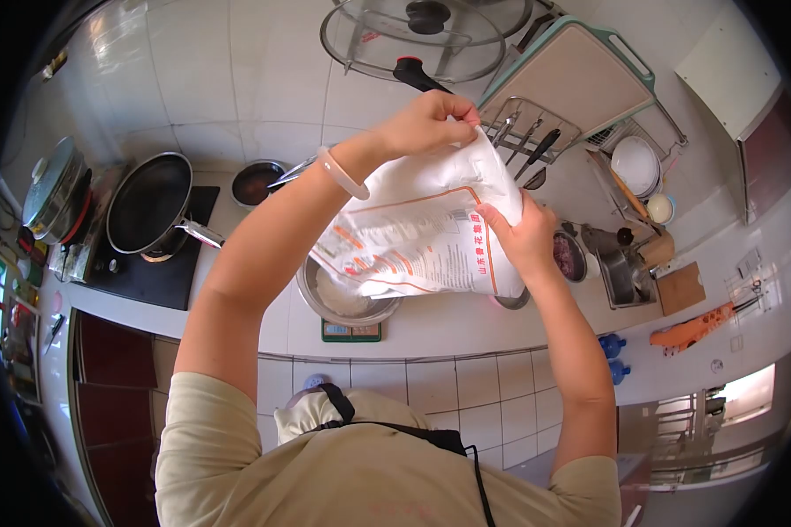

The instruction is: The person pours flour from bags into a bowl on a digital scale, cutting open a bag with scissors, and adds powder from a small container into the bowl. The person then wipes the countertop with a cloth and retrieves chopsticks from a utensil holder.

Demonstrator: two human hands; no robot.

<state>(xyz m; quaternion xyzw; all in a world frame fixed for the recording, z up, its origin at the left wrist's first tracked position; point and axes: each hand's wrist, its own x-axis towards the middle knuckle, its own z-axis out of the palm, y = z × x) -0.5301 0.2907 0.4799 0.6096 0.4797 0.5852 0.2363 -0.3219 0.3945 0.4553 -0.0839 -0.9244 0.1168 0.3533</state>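
Note:
Both my hands hold a large white flour bag with orange lines and red print, tilted over the counter. My left hand, with a pale bangle on its wrist, is closed in a pinch on the bag's upper edge. At the bag's right side my right hand grips it, thumb on the printed face. Below the bag's lower left end is a metal bowl with white powder in it, partly hidden by the bag. The bowl rests on a green kitchen scale with a lit display.
To the left, a frying pan sits on the black stove, beside a lidded steel pot. A small dark pan is behind my left forearm. Cutting board, utensils, bowls and a sink are at right.

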